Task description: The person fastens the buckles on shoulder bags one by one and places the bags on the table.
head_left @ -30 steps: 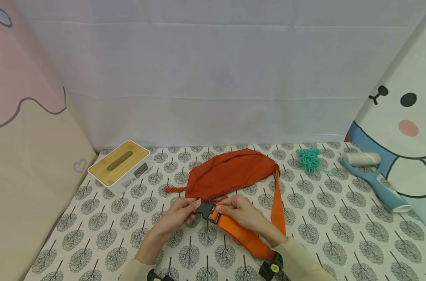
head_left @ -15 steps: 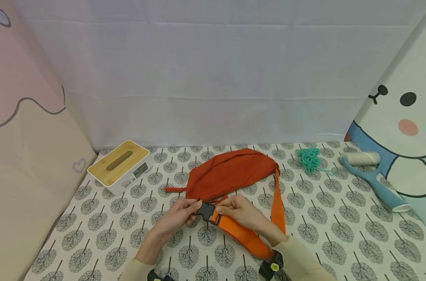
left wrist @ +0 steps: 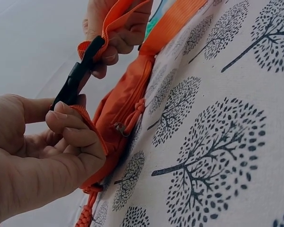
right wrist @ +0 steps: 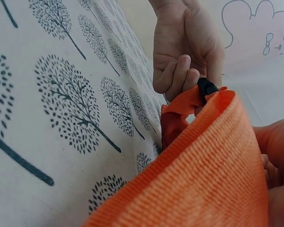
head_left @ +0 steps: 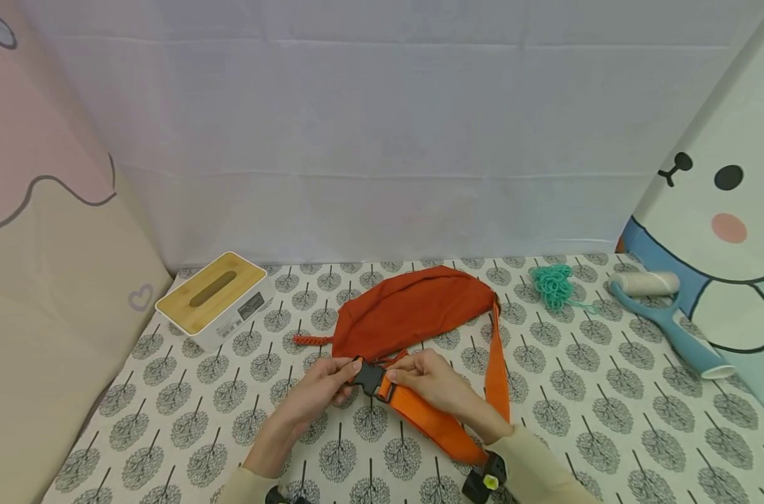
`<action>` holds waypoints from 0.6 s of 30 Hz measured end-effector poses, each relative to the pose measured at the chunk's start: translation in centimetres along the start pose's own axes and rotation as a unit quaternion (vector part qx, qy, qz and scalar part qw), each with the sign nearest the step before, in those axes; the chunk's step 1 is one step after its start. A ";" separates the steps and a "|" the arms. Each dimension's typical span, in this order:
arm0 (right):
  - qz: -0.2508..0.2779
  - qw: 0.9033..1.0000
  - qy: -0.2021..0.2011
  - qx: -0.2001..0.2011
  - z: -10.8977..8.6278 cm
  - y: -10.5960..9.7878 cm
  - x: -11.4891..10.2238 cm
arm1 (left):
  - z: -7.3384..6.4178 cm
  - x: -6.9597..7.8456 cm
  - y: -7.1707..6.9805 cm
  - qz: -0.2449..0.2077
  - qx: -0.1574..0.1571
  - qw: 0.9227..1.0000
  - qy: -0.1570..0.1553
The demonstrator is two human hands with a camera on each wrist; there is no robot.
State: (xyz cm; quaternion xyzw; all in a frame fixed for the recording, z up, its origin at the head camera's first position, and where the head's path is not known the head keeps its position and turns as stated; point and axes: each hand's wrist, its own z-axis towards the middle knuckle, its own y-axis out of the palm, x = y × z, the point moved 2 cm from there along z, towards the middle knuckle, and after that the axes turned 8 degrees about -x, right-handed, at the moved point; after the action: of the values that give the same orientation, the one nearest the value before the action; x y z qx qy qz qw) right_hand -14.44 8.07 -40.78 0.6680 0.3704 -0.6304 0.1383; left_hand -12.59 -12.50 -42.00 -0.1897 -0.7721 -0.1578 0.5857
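A black side-release buckle (head_left: pixel 369 378) joins the two ends of an orange strap (head_left: pixel 438 423), its halves together. My left hand (head_left: pixel 321 385) pinches the buckle's left end between thumb and fingers. On the other side my right hand (head_left: pixel 428 378) pinches the strap where it enters the buckle. The left wrist view shows the buckle (left wrist: pixel 75 73) spanning the gap between both hands, above the cloth. Behind them lies the red waist bag (head_left: pixel 413 308), with a braided zip pull (head_left: pixel 312 340) sticking out on its left. In the right wrist view the strap (right wrist: pixel 203 161) covers much of the foreground.
A white tissue box (head_left: pixel 220 301) with a wooden lid stands at the back left. Toward the back right lie a tangle of teal cord (head_left: pixel 554 285), a lint roller with a blue handle (head_left: pixel 684 339) and its white roll (head_left: pixel 646 283). A tree-patterned cloth (head_left: pixel 577 448) covers the table.
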 end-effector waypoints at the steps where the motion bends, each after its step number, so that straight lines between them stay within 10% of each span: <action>1: -0.001 1.000 0.002 0.002 0.0 0.0 0.0 | 0.0 0.0 0.0 -0.001 0.000 1.000 0.001; 18: -0.020 1.000 0.002 0.018 0.3 0.2 0.2 | 0.1 -0.3 0.3 -0.007 0.021 1.000 -0.007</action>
State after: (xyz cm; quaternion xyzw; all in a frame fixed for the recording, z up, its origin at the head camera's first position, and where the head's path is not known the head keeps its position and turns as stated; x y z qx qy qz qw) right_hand -14.52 7.85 -41.05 0.6638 0.3731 -0.6383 0.1130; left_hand -12.44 -12.28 -42.31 -0.1725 -0.7805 -0.1443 0.5834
